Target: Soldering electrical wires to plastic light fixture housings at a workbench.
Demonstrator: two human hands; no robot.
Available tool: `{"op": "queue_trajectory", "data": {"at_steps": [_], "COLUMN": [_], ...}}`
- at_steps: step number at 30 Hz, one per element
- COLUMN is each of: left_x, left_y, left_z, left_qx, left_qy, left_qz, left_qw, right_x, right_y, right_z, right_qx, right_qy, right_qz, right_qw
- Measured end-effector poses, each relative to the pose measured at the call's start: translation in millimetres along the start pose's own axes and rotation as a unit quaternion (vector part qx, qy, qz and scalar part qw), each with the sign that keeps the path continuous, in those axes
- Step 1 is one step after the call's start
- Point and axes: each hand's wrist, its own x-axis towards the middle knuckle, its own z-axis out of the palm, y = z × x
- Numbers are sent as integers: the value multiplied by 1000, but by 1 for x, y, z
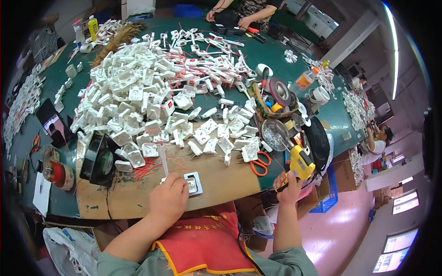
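My left hand (pixel 169 197) is closed at the board's front edge. A thin pale stick (pixel 164 161) rises from its fingertips toward the pile. Right beside these fingers, a white plug housing (pixel 191 183) lies in a small square holder (pixel 199 187). My right hand (pixel 289 187) grips the handle of a yellow and black pistol-shaped electric screwdriver (pixel 301 164). Its front end points up and left, at the rim of a clear bowl (pixel 266 125) of small shiny metal pieces. Orange-handled scissors (pixel 260 164) rest just left of my right hand.
A large heap of white plug housings (pixel 133 92) covers the table's middle, with red wires among them. Black bins (pixel 97 161), a phone (pixel 53 123) and a red-lidded jar (pixel 59 174) stand left. A basket of tapes (pixel 278 92) and a bottle (pixel 306 79) stand right. Another person's hands (pixel 246 22) work opposite.
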Motion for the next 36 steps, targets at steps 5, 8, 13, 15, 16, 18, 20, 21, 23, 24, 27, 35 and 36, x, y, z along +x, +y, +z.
{"op": "queue_trajectory", "data": {"at_steps": [5, 8, 13, 15, 16, 18, 20, 21, 23, 24, 27, 35, 36], "left_x": [-1, -1, 0, -1, -2, -1, 1, 1, 1, 1, 1, 4, 3], "left_y": [2, 3, 1, 0, -1, 1, 1, 1, 0, -1, -1, -1, 0], "left_z": [-2, -3, -4, -3, -2, -4, -5, -5, -3, -3, -3, -5, -5], "left_qx": [-2, -6, -1, -1, -2, -6, -10, -9, -8, -8, -5, -5, -1], "left_qy": [-8, -22, -31, -24, -17, -20, -22, -20, -21, -12, -10, -32, -29], "left_qz": [-11, -23, -21, -18, -13, -15, -16, -12, -12, -3, 5, 9, 8], "left_qw": [1000, 999, 999, 1000, 1000, 1000, 1000, 1000, 1000, 1000, 1000, 999, 1000], "right_x": [-14, -25, -25, -25, -26, -26, -25, -24, -23, -23, -23, -22, -23], "right_y": [29, 47, 53, 57, 58, 57, 57, 57, 58, 57, 56, 59, 58], "right_z": [35, 56, 80, 79, 77, 77, 77, 76, 75, 75, 79, 77, 77], "right_qx": [134, 167, 168, 175, 183, 194, 205, 211, 216, 213, 198, 194, 191], "right_qy": [-99, -132, -178, -170, -160, -166, -173, -178, -181, -184, -193, -201, -202], "right_qz": [90, 149, 144, 146, 147, 153, 159, 164, 172, 169, 153, 135, 133], "right_qw": [982, 966, 959, 959, 959, 955, 950, 947, 944, 944, 949, 951, 951]}}
